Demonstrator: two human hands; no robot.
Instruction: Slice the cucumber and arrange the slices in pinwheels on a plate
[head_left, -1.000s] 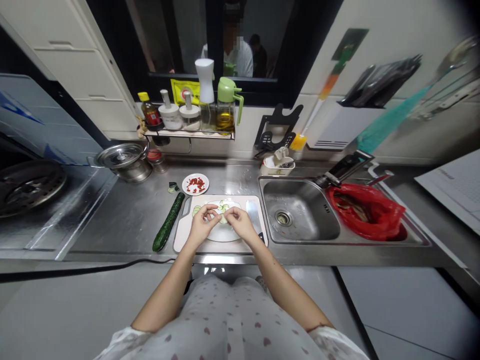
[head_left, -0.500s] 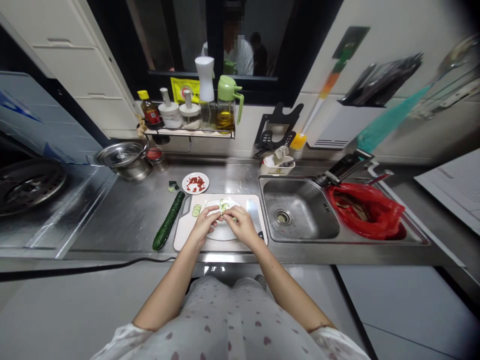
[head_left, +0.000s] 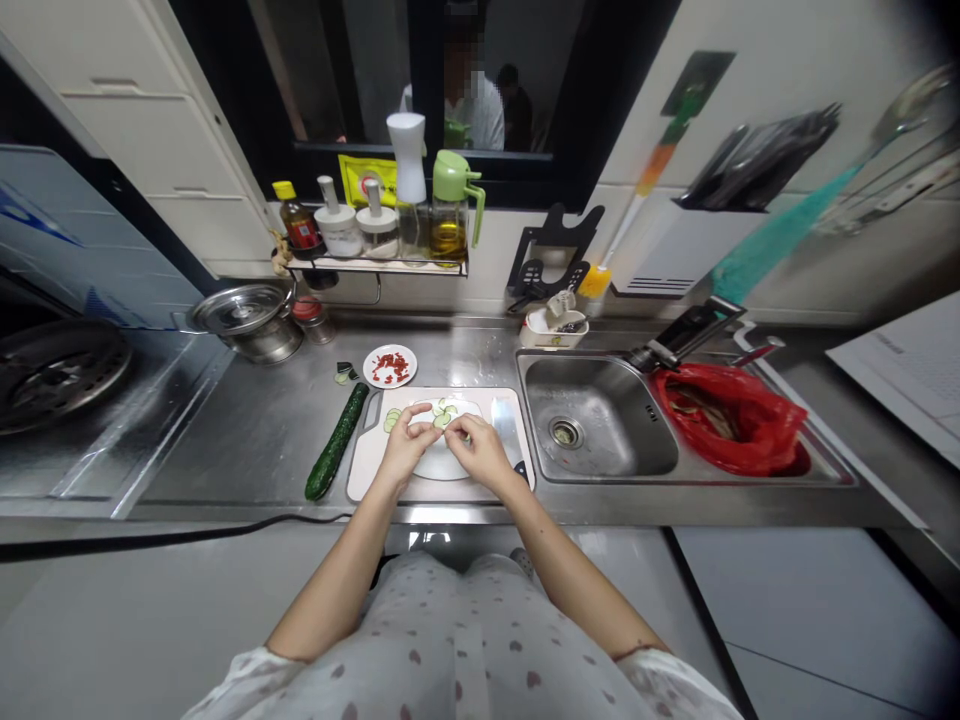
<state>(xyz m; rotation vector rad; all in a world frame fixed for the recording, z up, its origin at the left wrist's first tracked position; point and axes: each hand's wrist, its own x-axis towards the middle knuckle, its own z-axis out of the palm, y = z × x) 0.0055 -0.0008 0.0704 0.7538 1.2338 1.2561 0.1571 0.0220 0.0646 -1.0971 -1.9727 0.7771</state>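
Observation:
A white plate (head_left: 439, 462) rests on a pale cutting board (head_left: 367, 468) at the counter's front edge. Cucumber slices (head_left: 444, 412) lie at the plate's far rim. My left hand (head_left: 405, 447) hovers over the plate's left side with its fingertips pinched on a slice. My right hand (head_left: 480, 450) is beside it over the plate's right side, fingers curled together on another slice. A knife (head_left: 504, 427) lies on the board just right of my right hand. A whole cucumber (head_left: 337, 443) lies on the steel left of the board.
A small dish of chopped red chilli (head_left: 390, 366) sits behind the board. The sink (head_left: 600, 425) is on the right, with a red bag (head_left: 731, 418) beside it. A lidded pot (head_left: 246, 320) stands far left. A shelf of bottles (head_left: 375, 262) hangs behind.
Both hands stayed together over the plate and shifted slightly. The slices at the plate's far rim have been rearranged.

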